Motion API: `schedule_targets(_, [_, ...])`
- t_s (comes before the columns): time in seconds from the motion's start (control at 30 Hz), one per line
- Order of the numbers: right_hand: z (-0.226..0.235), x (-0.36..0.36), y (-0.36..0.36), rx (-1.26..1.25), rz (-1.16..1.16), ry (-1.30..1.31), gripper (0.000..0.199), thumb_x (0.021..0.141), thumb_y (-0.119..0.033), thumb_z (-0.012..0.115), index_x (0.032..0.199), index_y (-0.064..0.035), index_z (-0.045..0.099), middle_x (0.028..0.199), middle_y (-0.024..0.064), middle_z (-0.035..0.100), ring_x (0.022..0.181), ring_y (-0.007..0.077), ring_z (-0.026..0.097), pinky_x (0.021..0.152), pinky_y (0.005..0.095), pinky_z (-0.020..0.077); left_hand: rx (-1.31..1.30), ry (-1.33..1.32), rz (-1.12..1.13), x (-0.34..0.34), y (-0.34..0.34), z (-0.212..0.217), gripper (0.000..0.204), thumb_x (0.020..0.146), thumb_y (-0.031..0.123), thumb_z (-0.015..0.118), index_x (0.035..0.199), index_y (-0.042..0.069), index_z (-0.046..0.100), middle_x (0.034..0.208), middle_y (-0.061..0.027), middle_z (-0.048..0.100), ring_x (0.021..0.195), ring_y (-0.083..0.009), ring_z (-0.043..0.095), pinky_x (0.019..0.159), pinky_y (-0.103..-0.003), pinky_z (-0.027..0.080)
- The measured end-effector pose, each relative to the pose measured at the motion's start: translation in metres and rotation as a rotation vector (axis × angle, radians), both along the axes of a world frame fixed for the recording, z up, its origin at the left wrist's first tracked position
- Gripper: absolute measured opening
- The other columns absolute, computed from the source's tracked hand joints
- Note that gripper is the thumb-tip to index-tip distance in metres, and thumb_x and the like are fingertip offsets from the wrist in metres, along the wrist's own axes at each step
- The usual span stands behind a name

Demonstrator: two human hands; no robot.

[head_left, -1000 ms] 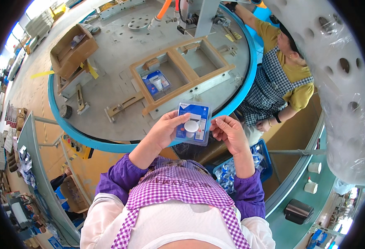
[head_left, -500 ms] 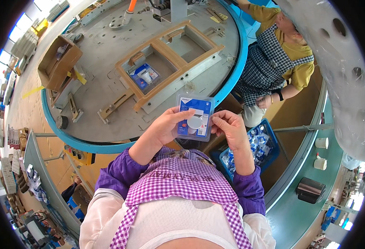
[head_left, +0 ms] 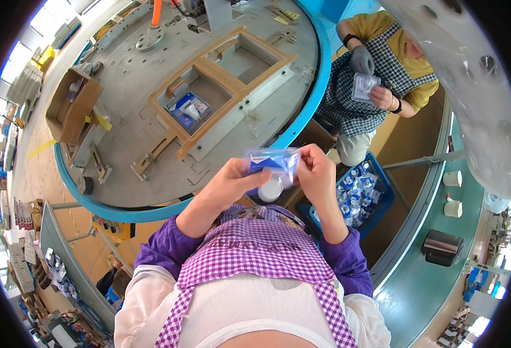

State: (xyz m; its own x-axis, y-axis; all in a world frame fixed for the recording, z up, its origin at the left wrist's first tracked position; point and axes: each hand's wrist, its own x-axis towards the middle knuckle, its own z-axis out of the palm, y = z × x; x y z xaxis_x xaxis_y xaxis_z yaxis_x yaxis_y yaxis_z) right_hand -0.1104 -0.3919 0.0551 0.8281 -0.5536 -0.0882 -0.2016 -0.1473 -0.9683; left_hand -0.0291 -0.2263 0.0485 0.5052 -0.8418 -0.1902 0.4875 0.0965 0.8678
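A clear plastic blister pack (head_left: 274,160) with a blue card and a round white piece is held before my apron, tilted so that light glares off its top. My left hand (head_left: 236,181) grips its left side, the thumb lying across the front. At the right edge my right hand (head_left: 316,170) pinches the plastic with thumb and forefinger. Just beyond, on the round grey turntable (head_left: 226,136), a wooden-framed fixture (head_left: 238,90) has two openings. Another blue-carded blister pack (head_left: 190,109) lies in its nearer left opening.
A blue basket (head_left: 387,203) full of small blue-and-white packs stands beside my right forearm. Across from it a co-worker (head_left: 371,75) holds a clear pack (head_left: 364,87). On the green bench (head_left: 406,296) are two white cups and a dark metal jug (head_left: 443,248). A cardboard box (head_left: 72,107) sits far left.
The pack in my hands has tipped from facing me to a slant, and my right hand has moved up its edge. The co-worker now holds a clear pack. The whole view has shifted slightly.
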Motion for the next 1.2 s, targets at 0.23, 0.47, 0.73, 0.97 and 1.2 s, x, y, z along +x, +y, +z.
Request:
schedule_targets(0.23, [-0.005,-0.008,0.012,0.502,-0.045,-0.309,0.007,0.084,0.001,0.049,0.087,-0.0005,0.055,0.078,0.003,0.06,0.068,0.0061,0.055,0.059,0.0199,0.0448,-0.215,0.42,-0.143,0.0,0.003,-0.005,0.032,0.085,0.018,0.062,0.11,0.0,0.057,0.102,-0.0107,0.063,0.093,-0.02,0.061,0.083,-0.033,0.049])
schedule_targets(0.47, [0.003,-0.017,-0.006,0.991,0.143,-0.244,0.003,0.083,-0.005,0.053,0.087,-0.0047,0.055,0.068,0.0025,0.054,0.06,0.0118,0.052,0.057,0.025,0.0433,0.037,0.31,-0.079,0.01,0.008,-0.001,0.034,0.083,0.017,0.064,0.111,0.0,0.057,0.101,-0.0116,0.063,0.09,-0.0199,0.062,0.08,-0.032,0.05])
schedule_targets(0.73, [0.018,-0.02,0.004,0.406,0.258,-0.207,0.013,0.092,-0.015,0.052,0.088,-0.0023,0.053,0.068,0.0011,0.055,0.059,0.0082,0.052,0.053,0.0211,0.0433,0.004,0.278,-0.145,0.017,0.007,0.007,0.034,0.082,0.019,0.065,0.109,0.0,0.058,0.099,-0.0126,0.064,0.087,-0.021,0.062,0.078,-0.034,0.051])
schedule_targets(0.97, [-0.003,-0.018,0.008,0.577,0.24,-0.301,0.012,0.091,-0.015,0.053,0.086,-0.0034,0.054,0.067,0.0001,0.053,0.059,0.0068,0.049,0.053,0.0212,0.0413,-0.201,0.306,-0.268,0.011,0.007,-0.013,0.034,0.081,0.023,0.066,0.107,0.001,0.06,0.1,-0.0109,0.064,0.089,-0.0191,0.061,0.078,-0.032,0.05])
schedule_targets(1.2, [-0.033,-0.011,0.0,0.838,0.007,-0.181,0.011,0.089,-0.014,0.053,0.083,-0.005,0.055,0.06,-0.0048,0.044,0.052,0.003,0.036,0.047,0.0207,0.0317,-0.303,0.481,-0.197,0.005,-0.005,0.001,0.028,0.082,0.017,0.065,0.104,0.001,0.059,0.098,-0.0122,0.064,0.083,-0.0212,0.064,0.077,-0.035,0.052])
